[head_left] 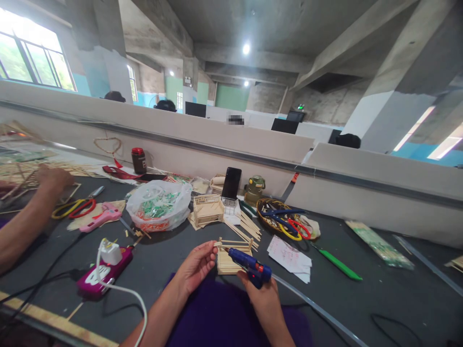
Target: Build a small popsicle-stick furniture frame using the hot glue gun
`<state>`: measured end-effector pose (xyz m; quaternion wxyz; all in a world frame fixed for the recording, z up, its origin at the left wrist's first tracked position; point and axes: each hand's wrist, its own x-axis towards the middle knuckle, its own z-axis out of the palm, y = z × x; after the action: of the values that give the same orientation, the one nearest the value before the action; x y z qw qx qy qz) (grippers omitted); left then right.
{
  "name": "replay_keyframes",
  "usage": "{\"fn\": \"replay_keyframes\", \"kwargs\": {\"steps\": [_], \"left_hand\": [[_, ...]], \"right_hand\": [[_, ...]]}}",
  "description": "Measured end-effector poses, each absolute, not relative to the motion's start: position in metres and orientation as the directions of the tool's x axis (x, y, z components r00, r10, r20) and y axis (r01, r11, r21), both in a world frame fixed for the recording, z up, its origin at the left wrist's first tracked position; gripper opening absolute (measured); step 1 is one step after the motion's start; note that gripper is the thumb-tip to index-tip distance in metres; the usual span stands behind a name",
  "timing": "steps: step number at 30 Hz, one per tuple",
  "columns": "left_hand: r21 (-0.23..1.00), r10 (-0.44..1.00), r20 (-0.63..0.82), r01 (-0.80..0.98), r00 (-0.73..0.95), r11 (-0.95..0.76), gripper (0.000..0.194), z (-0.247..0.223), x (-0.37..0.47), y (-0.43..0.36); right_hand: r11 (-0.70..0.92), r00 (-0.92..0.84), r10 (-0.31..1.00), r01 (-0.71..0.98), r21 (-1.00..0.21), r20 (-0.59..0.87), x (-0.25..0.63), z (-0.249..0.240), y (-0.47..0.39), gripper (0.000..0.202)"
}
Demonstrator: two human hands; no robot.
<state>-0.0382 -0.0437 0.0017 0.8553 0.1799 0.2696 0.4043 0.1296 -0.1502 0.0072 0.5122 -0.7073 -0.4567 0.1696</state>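
Evidently, a blue gun is aimed at a stick model between two hands.
The gun slants from lower right to upper left, its tip at the model's upper left corner; the model lies on the dark table just ahead of the person, its slats running left to right. The left hand pinches a pale stick between thumb and forefinger at that corner, the right hand is wrapped round the gun's grip. Counted: one blue gun, one pink gun, one second model, one phone, one basket, one bag, one green tool, one purple power strip. A co-worker's hand is at far left, among loose sticks.
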Motion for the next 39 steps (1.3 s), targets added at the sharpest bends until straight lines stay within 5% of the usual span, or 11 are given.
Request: {"fn": "replay_keyframes", "kwargs": {"steps": [39], "left_hand": [[0.583,0.734,-0.381,-0.47,0.563,0.663,0.023,0.0068,-0.0338,-0.0481]], "right_hand": [[-0.062,0.487,0.853,0.453,-0.889,0.189,0.1292,0.0077,-0.151,0.04]]}}
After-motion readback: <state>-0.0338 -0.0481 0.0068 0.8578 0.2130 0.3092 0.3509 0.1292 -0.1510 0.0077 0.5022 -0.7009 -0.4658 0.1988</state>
